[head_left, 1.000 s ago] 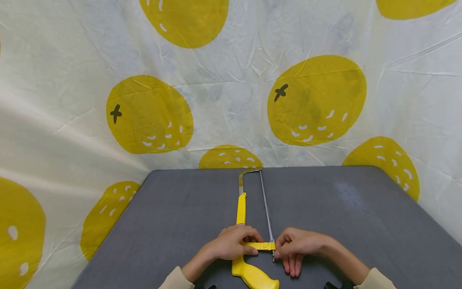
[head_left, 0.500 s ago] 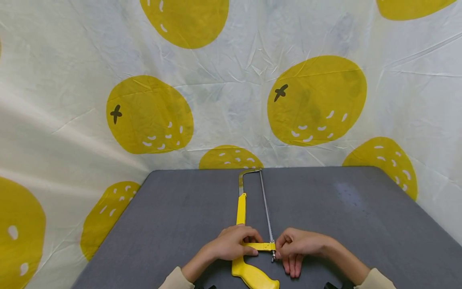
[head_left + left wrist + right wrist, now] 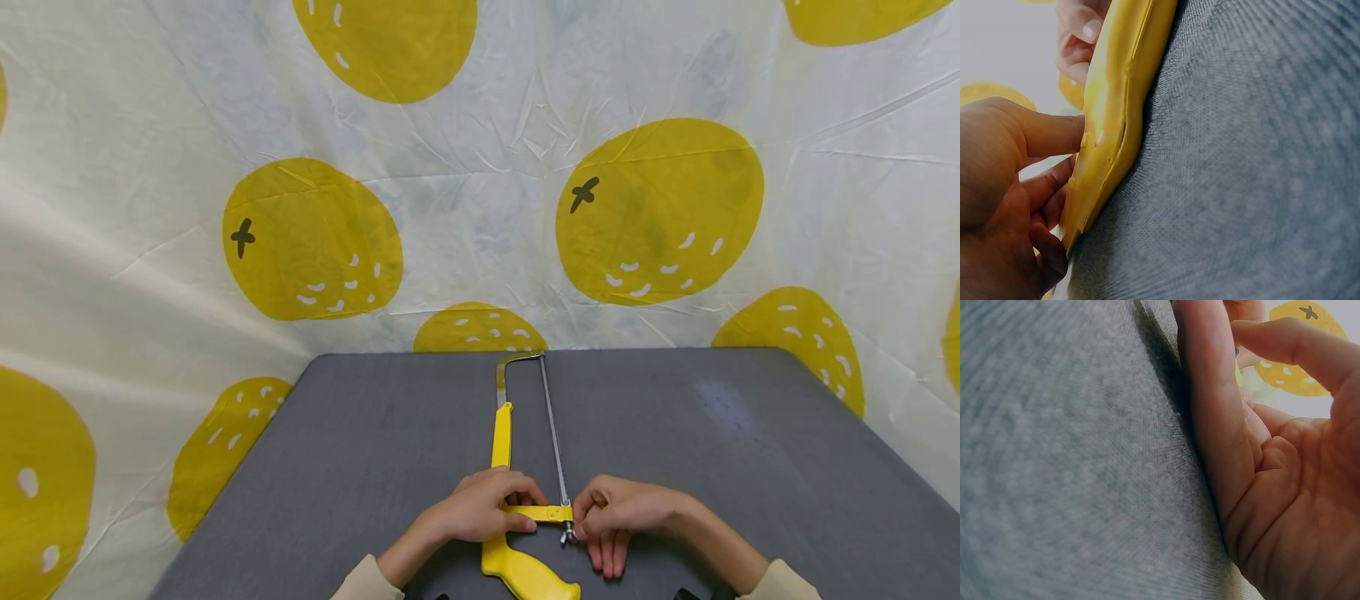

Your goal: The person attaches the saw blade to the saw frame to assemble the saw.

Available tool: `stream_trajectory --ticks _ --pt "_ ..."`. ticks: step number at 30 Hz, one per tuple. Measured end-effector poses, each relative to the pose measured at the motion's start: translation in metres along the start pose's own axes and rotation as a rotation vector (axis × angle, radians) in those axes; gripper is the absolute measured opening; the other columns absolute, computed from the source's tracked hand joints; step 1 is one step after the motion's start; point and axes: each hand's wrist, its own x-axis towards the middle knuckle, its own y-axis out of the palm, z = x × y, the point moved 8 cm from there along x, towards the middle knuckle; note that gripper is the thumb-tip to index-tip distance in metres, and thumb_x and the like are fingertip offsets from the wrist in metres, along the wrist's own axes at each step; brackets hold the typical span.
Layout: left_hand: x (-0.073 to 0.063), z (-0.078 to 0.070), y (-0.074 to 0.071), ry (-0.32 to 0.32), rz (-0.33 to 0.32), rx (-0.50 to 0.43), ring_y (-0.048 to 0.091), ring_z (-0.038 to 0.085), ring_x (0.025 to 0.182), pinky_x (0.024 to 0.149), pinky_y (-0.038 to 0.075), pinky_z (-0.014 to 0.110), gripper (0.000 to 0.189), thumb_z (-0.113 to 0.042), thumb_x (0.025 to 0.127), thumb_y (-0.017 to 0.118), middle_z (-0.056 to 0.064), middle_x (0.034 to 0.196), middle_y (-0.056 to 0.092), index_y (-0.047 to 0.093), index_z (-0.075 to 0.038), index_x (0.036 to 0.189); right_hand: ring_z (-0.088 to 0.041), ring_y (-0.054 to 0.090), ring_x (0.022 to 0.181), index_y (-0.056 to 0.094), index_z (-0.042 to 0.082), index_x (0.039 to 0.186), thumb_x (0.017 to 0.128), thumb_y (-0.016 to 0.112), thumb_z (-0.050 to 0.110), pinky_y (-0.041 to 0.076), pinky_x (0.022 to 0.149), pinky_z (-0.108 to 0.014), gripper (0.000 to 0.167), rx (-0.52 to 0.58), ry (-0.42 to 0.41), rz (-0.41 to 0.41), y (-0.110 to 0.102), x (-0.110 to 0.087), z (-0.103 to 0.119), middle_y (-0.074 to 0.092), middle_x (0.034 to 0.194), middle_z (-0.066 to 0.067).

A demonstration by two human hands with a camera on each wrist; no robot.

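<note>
Hacksaw [image 3: 502, 437] lies on the grey desk [image 3: 390, 467], metal bow [image 3: 501, 377] close by the far edge, about midway between the far-left and far-right corners; yellow handle [image 3: 531, 573] toward the near side, lower end cut off by the head view; blade [image 3: 553, 433] runs along the frame's right side, facing the desk's right edge.

Left hand [image 3: 483, 505] grips the yellow crossbar [image 3: 547, 512] just above the handle; thumb on the near side, bent fingers on the far side, little gap beyond the bar's own width; left wrist view shows the thumb against yellow, fingers curled beneath.

Right hand [image 3: 624, 510] at the crossbar's right end; thumb and forefinger bent nearly together beside a small metal wing nut [image 3: 567, 536]; cannot tell whether they pinch it or only touch; other fingers extend down toward the desk's near side.

Pale sleeves [image 3: 367, 581] at both wrists; light smudge [image 3: 723, 404] on the desk toward the far-right corner; behind the far edge, whitish creased cloth [image 3: 480, 233] printed with big yellow fruit.
</note>
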Motion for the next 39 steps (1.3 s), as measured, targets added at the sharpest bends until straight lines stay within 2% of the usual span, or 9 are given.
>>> stream_trajectory --ticks 23,32,35,39 --pt "0.0000 -0.0021 -0.0022 -0.004 -0.003 -0.003 0.052 -0.006 0.084 0.075 0.041 0.017 0.019 -0.033 0.093 0.078 -0.021 0.096 0.065 0.074 -0.036 0.111 -0.004 0.072 0.062 0.053 -0.026 0.112 0.097 0.056 0.004 0.059 0.057 -0.025 0.034 0.012 -0.001 0.008 -0.0017 0.0015 -0.0006 0.074 0.076 -0.002" --pt "-0.0024 -0.0033 -0.0026 0.010 -0.013 0.011 0.052 -0.006 0.085 0.075 0.041 0.017 0.019 -0.033 0.093 0.078 -0.020 0.095 0.065 0.074 -0.035 0.111 -0.004 0.072 0.062 0.062 -0.015 0.104 0.097 0.056 0.003 0.059 0.057 -0.025 0.020 0.012 0.000 0.001 -0.0001 0.0025 -0.0027 0.074 0.076 -0.002" --pt "-0.0031 -0.0024 -0.0018 0.010 -0.009 0.009 0.052 -0.006 0.085 0.075 0.041 0.017 0.019 -0.033 0.093 0.078 -0.021 0.095 0.065 0.074 -0.035 0.111 -0.005 0.072 0.062 0.066 -0.003 0.103 0.097 0.056 0.003 0.059 0.057 -0.025 0.013 0.017 0.003 0.004 0.0010 0.0026 -0.0035 0.074 0.076 -0.001" --pt "-0.0040 -0.0017 -0.0008 0.015 -0.006 0.010 0.052 -0.006 0.085 0.075 0.041 0.017 0.019 -0.033 0.093 0.078 -0.020 0.095 0.065 0.074 -0.035 0.111 -0.005 0.072 0.062 0.066 -0.001 0.103 0.097 0.057 0.003 0.059 0.057 -0.025 0.012 0.027 0.006 0.008 0.0023 0.0030 -0.0048 0.074 0.076 -0.001"
